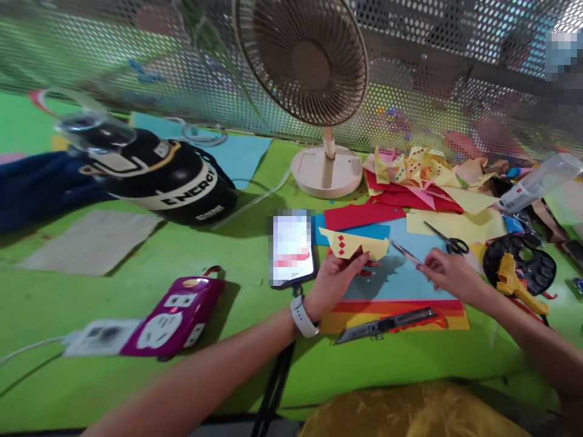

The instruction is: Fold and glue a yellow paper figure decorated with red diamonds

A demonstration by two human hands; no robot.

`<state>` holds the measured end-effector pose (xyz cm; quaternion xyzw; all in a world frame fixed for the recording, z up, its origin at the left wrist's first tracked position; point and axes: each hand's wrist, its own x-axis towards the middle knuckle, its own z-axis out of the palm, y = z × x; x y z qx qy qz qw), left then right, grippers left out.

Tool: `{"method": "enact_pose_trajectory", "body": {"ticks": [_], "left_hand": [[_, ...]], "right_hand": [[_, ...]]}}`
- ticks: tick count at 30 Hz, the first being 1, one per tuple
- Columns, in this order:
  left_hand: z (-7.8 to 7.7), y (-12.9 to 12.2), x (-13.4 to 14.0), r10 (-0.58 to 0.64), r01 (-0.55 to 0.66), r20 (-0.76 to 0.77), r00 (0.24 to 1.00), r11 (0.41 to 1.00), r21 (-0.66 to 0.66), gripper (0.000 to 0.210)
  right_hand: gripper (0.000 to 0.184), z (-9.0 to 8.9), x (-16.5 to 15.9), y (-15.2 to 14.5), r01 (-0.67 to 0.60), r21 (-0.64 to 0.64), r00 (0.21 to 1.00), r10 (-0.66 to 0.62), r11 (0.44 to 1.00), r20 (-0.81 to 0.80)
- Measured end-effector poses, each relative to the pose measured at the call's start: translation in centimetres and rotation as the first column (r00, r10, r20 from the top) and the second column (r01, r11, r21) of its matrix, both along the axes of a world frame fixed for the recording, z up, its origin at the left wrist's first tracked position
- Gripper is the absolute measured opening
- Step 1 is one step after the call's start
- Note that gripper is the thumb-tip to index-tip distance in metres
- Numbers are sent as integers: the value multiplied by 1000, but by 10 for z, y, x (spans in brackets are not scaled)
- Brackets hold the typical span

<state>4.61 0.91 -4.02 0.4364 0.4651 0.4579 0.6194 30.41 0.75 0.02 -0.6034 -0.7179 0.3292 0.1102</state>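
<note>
My left hand (339,276), with a pale watch on its wrist, pinches a folded yellow paper piece (359,247) by its lower edge. Small red diamonds (341,244) show in a column on the paper's left part. To the right, my right hand (439,269) grips slim metal tweezers (407,250). Their tip points up and left, close to the paper's right end but seemingly apart from it. Beneath both hands lies a light blue sheet (401,282). Black-handled scissors (450,243) rest just beyond my right hand.
A cutter knife (387,325) lies on orange sheets (455,318) in front. Left are a lit phone (292,249), a purple power strip (175,315) and a black bottle (168,176). Behind stands a fan (310,67); paper scraps (423,170) and a black palette (519,261) are right.
</note>
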Motion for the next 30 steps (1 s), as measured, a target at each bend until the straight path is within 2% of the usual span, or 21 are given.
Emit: {"method": "enact_pose_trajectory", "body": {"ticks": [2,5,7,10,12,14,16,18,20,22,23,25,28,30], "left_hand": [[-1,0,0,1,0,24,1000,1000,-8,40],[-3,0,0,-4,4,44,999,1000,-5,39],[-5,0,0,-10,10,54,998,1000,3,38],[-6,0,-1,-23,23,54,998,1000,13,34],[-7,0,-1,-28,27,47,998,999,21,33],[-7,0,0,-27,26,48,998,999,26,33],[-8,0,0,-17,15,59,998,999,31,32],[-8,0,1,-10,8,67,998,999,31,30],[-9,-1,1,-9,7,70,997,1000,29,29],[-9,-1,1,-11,9,66,998,1000,27,29],[-9,-1,1,-12,11,61,998,1000,24,29],[-8,-2,0,-16,15,49,999,1000,19,29],[-6,-2,-1,-22,22,37,999,1000,19,30],[-5,-1,-1,-26,25,50,998,1000,17,29]], "right_hand": [[33,8,8,6,115,-111,957,-140,987,-253],[41,25,14,14,171,-185,811,-245,968,-532],[40,35,12,20,179,-179,728,-252,968,-638],[37,41,4,29,265,-67,666,-233,962,-708],[35,38,-4,36,350,33,662,-223,936,-716],[35,29,-12,42,350,119,722,-187,929,-666],[33,20,-16,45,242,233,850,-90,942,-519],[31,14,-17,48,106,384,958,9,917,-285],[32,14,-16,52,5,494,996,40,869,-80],[35,18,-16,60,-19,511,1000,28,859,-11],[36,20,-18,67,5,493,999,16,870,-39],[37,22,-25,84,122,444,978,-31,888,-206],[46,14,-42,112,262,298,837,-63,918,-543],[52,2,-53,127,283,255,777,-65,924,-626]]}}
